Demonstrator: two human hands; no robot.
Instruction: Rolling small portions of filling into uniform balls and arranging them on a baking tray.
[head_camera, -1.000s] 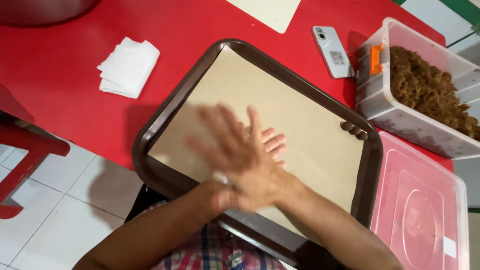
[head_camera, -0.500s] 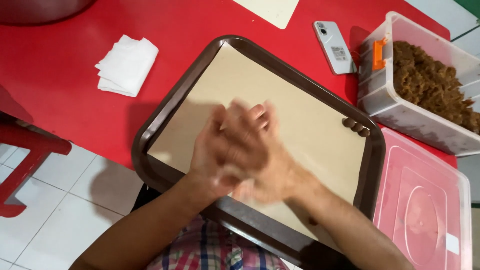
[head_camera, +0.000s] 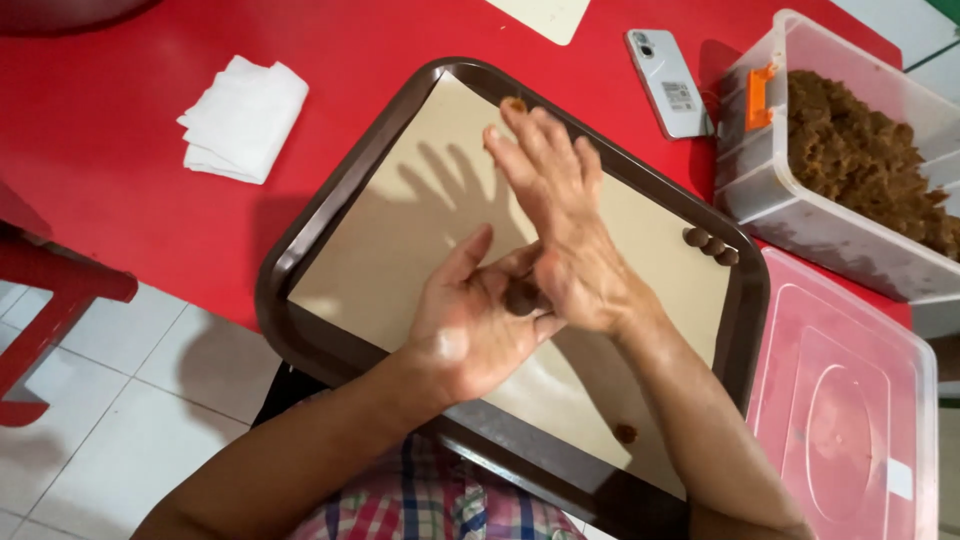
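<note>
Over the middle of the brown tray (head_camera: 300, 330) the left hand (head_camera: 470, 335) lies palm up, fingers loosely spread, and a small dark brown ball (head_camera: 522, 296) sits on the palm; the right hand (head_camera: 565, 225) presses flat on top of it with fingers straight and pointing toward 11 o'clock, so the ball is pinched between two open palms and neither grip is closed into a fist (only a sliver of the ball shows between them). The tray is lined with tan paper (head_camera: 400, 230) and rests on the red bench (head_camera: 120, 230). At the tray's 3 o'clock edge three finished balls (head_camera: 710, 243) sit in a short row, touching each other; a brown smear (head_camera: 625, 433) marks the paper at 5 o'clock and another speck (head_camera: 514, 104) lies at 12 o'clock, just beyond the right fingertips. At 10 o'clock from the tray lies a folded white cloth (head_camera: 243, 118); at 1 o'clock a white phone (head_camera: 668, 82) lies face down; at 2 o'clock a clear plastic tub (head_camera: 745, 180) holds brown shredded filling (head_camera: 860, 160); at 4 o'clock its pink-tinted lid (head_camera: 845, 400) lies flat
</note>
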